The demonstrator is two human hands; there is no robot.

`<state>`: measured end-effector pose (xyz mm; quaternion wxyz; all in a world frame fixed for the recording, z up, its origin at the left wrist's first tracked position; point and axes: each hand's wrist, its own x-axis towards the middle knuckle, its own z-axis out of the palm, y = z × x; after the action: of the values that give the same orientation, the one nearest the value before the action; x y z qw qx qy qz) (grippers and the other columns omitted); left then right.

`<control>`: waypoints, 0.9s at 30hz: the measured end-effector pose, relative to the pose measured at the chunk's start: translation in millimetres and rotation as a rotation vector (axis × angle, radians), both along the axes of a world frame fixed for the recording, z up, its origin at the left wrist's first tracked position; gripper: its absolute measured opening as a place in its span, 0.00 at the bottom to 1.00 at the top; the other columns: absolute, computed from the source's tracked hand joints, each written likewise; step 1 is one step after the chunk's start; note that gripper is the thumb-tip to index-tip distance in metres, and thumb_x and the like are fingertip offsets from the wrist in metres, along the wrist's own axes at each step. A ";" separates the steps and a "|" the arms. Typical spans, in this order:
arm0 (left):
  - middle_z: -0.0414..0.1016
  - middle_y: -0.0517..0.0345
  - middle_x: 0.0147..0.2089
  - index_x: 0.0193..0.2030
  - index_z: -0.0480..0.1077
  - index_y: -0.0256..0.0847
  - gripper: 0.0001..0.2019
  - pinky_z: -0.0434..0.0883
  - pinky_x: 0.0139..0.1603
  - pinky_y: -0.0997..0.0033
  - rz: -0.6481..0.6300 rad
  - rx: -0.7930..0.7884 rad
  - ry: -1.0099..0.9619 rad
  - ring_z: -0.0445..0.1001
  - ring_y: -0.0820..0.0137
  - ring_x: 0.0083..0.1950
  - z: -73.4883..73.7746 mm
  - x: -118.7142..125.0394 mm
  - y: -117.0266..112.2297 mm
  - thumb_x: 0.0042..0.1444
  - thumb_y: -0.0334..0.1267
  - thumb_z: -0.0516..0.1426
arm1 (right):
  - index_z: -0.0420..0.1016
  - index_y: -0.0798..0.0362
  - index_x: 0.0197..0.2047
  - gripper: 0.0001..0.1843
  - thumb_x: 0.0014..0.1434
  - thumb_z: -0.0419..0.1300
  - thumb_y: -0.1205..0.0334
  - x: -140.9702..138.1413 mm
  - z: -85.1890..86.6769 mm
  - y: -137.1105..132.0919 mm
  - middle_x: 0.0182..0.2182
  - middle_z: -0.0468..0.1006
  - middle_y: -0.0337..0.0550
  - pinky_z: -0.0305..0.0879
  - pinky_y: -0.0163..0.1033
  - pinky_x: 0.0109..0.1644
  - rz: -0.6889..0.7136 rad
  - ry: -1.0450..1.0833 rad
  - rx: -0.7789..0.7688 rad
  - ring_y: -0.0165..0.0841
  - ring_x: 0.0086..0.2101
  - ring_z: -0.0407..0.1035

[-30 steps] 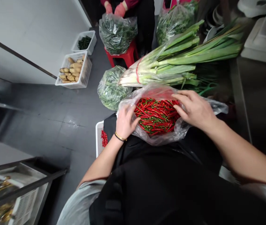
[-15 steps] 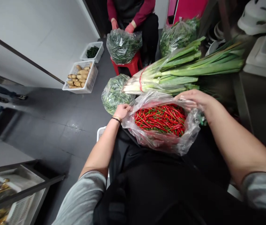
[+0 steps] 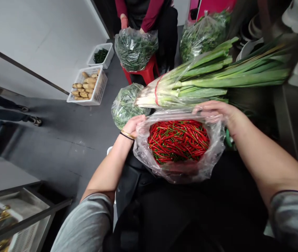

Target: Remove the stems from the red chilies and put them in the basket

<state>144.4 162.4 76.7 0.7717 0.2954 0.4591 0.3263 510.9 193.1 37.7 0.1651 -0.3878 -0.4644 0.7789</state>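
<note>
A clear plastic bag (image 3: 214,154) rests on my lap with its mouth spread wide. Many red chilies (image 3: 179,140) with green stems fill it. My left hand (image 3: 134,125) is closed on the bag's left rim. On the far right side of the rim, my right hand (image 3: 214,109) grips the plastic, its fingers partly hidden by the film. Just beyond the bag lies a bundle of leeks (image 3: 170,89), tied with a red band. Beside its white ends sits a bag of leafy greens (image 3: 128,105), close to my left hand.
Opposite me a co-worker's hands touch a bag of greens (image 3: 135,49) on a red stool (image 3: 149,70). White baskets hold brownish roots (image 3: 86,85) and dark green pieces (image 3: 101,56). Another bag of greens (image 3: 204,35) stands behind the leeks. A metal rack (image 3: 57,206) is at lower left.
The bag's mouth has opened wider and tipped toward me, showing more chilies. Both hands stay on the rim. A walking person's legs at the left have moved further into view.
</note>
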 end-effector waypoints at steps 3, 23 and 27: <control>0.48 0.70 0.13 0.25 0.60 0.37 0.14 0.50 0.14 0.81 0.102 -0.084 -0.171 0.45 0.82 0.11 4.3 -4.9 -2.8 0.59 0.40 0.53 | 0.74 0.60 0.45 0.24 0.52 0.60 0.49 -18.6 -28.7 11.6 0.20 0.71 0.36 0.60 0.34 0.28 -0.064 -0.392 0.270 0.26 0.20 0.61; 0.74 0.47 0.42 0.47 0.71 0.36 0.14 0.71 0.45 0.67 -1.032 1.000 1.304 0.75 0.65 0.43 20.0 -13.2 -186.8 0.63 0.37 0.47 | 0.74 0.53 0.39 0.14 0.64 0.47 0.65 -79.2 5.9 -269.1 0.32 0.72 0.47 0.63 0.37 0.34 0.083 -1.064 1.292 0.34 0.31 0.68; 0.73 0.44 0.48 0.59 0.66 0.35 0.24 0.71 0.49 0.64 -1.138 1.023 1.255 0.73 0.61 0.48 10.8 -22.5 -215.5 0.55 0.37 0.57 | 0.74 0.54 0.40 0.09 0.60 0.53 0.64 -54.9 3.6 -296.2 0.35 0.74 0.48 0.67 0.37 0.39 0.249 -0.972 1.043 0.36 0.36 0.71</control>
<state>121.9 -53.1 87.5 0.2096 0.8892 0.3781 -0.1500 456.0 -103.1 41.3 0.0135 -0.5055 -0.8372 0.2084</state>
